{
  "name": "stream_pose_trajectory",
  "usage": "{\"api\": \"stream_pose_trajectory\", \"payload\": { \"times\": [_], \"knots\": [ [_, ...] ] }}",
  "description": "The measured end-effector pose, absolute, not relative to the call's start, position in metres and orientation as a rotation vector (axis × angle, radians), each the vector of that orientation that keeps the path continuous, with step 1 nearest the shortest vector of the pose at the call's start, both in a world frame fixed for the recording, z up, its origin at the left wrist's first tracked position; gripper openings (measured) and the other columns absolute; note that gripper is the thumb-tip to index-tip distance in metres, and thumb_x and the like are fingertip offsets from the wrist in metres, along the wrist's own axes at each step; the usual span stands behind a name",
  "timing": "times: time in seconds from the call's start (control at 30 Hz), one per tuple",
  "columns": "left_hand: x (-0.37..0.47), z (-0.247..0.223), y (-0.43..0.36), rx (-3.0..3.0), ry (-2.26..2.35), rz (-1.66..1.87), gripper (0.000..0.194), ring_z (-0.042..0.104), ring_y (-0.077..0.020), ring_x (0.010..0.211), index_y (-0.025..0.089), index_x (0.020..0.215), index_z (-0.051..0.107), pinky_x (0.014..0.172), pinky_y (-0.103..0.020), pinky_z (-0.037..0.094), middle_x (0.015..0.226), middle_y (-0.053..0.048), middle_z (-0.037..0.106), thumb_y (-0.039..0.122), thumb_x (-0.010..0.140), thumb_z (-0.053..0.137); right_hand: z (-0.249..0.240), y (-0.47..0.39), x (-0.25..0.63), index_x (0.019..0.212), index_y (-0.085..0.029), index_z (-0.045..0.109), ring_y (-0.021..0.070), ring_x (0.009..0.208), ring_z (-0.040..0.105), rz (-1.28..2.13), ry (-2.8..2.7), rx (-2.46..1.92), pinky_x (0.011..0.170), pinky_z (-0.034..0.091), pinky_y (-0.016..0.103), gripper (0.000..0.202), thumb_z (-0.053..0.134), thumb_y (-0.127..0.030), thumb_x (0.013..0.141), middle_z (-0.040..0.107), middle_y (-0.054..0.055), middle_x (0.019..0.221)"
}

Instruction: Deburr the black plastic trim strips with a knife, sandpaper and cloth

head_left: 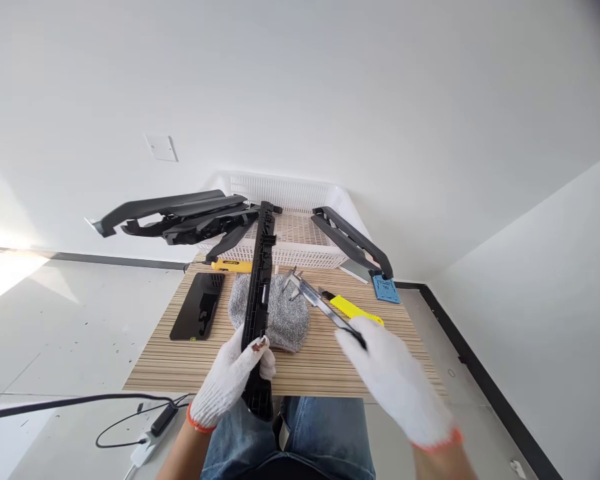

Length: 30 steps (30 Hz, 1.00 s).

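My left hand (235, 373), in a white knit glove with an orange cuff, is closed around the lower part of a long black plastic trim piece (261, 280). The piece stands up toward the basket, its ribbed inner side facing me. My gloved right hand (385, 367), slightly blurred, grips a metal vernier caliper (317, 300) by its lower end. The caliper's jaws point up and left, close to the trim piece but apart from it. Beneath both lies a folded grey cloth (285, 317). A yellow utility knife (353, 308) rests just beyond my right hand.
A white plastic basket (300, 257) stands at the table's back, with black trim pieces (190, 217) overhanging its left and more (353, 240) at its right. On the wood-patterned table (160, 367) are a black phone (199, 307), a yellow-handled tool (231, 266) and a blue card (386, 289). Cables (80, 403) run at lower left.
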<state>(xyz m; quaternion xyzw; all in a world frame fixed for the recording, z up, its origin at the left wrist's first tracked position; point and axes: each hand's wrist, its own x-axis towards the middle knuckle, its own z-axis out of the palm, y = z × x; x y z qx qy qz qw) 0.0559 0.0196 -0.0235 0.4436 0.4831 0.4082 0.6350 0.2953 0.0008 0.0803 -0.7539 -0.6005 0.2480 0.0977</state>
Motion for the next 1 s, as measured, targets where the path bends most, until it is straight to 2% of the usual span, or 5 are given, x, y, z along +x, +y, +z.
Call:
{"api": "stream_pose_trajectory", "payload": {
  "times": [0.33,0.5,0.7,0.87,1.0],
  "knots": [
    [0.054,-0.032,0.021,1.23,1.109,0.902,0.038,0.059,-0.0155,0.057,0.021,0.078,0.056,0.058,-0.028,0.049,0.062,-0.001,0.066,0.054,0.097,0.058,0.117,0.001,0.339,0.098,-0.024,0.062,0.0181,0.067,0.06,0.826,-1.27,-1.404,0.062,0.053,0.033,0.029,0.07,-0.051,0.091,0.063,0.001,0.077],
    [0.055,-0.03,0.019,1.2,1.124,0.924,0.044,0.057,-0.0159,0.054,0.022,0.075,0.055,0.056,-0.029,0.049,0.06,-0.001,0.064,0.063,0.092,0.06,0.129,0.045,0.316,0.096,-0.023,0.059,0.0114,0.06,0.05,1.119,-1.498,-1.215,0.057,0.048,0.028,0.017,0.067,-0.038,0.093,0.057,-0.001,0.079],
    [0.058,-0.021,0.015,1.157,1.148,0.932,0.045,0.055,-0.0153,0.053,0.023,0.077,0.054,0.053,-0.028,0.047,0.058,0.001,0.062,0.066,0.086,0.065,0.148,0.099,0.316,0.09,-0.026,0.056,0.014,0.057,0.054,0.716,-1.794,-1.11,0.06,0.053,0.033,0.032,0.042,-0.051,0.105,0.06,0.001,0.076],
    [0.057,-0.017,0.014,1.208,1.137,0.908,0.043,0.056,-0.0158,0.055,0.022,0.075,0.054,0.057,-0.028,0.049,0.059,0.0,0.063,0.062,0.088,0.063,0.162,0.15,0.311,0.114,-0.026,0.067,0.0233,0.09,0.073,0.513,-1.922,-1.112,0.091,0.06,0.043,0.034,0.041,-0.045,0.104,0.074,0.009,0.115],
    [0.055,-0.023,0.015,1.204,1.139,0.912,0.04,0.056,-0.0156,0.055,0.022,0.076,0.054,0.056,-0.028,0.048,0.06,0.001,0.063,0.059,0.09,0.062,0.161,0.177,0.298,0.139,-0.018,0.059,0.0306,0.131,0.064,0.185,-2.007,-1.163,0.113,0.051,0.049,0.045,0.043,-0.032,0.098,0.066,0.014,0.144]
  ]
}}
